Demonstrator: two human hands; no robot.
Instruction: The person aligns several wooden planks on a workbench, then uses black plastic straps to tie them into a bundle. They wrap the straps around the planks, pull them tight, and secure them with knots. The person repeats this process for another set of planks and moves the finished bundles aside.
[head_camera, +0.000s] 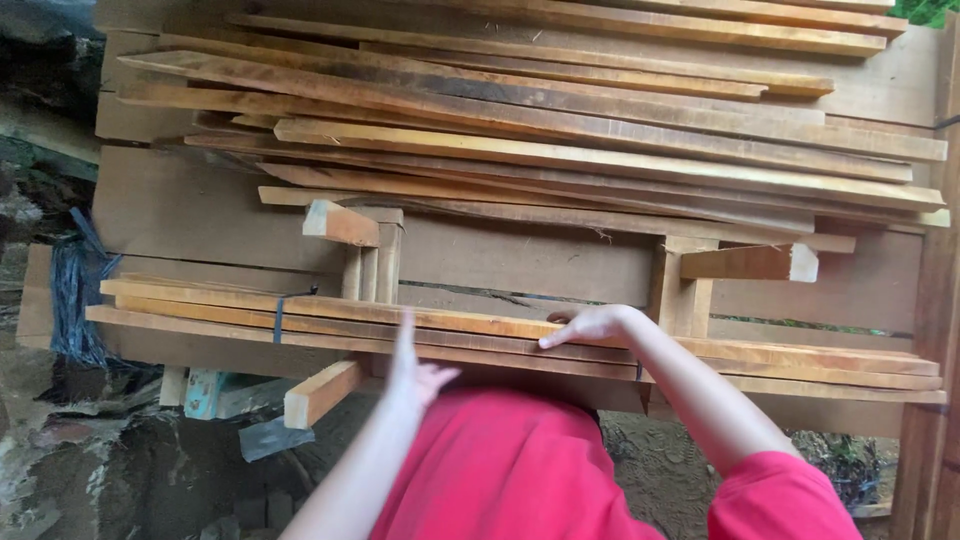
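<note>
Soft daylight, left hand blurred (motion)

I see the right hand flat, fingers spread, resting on the lower stack of planks. The left hand is raised edge-on just below that stack, fingers straight, blurred; I cannot tell whether it touches the wood. An upper stack of planks lies on short wooden brackets. Red shirt fills the lower frame.
</note>
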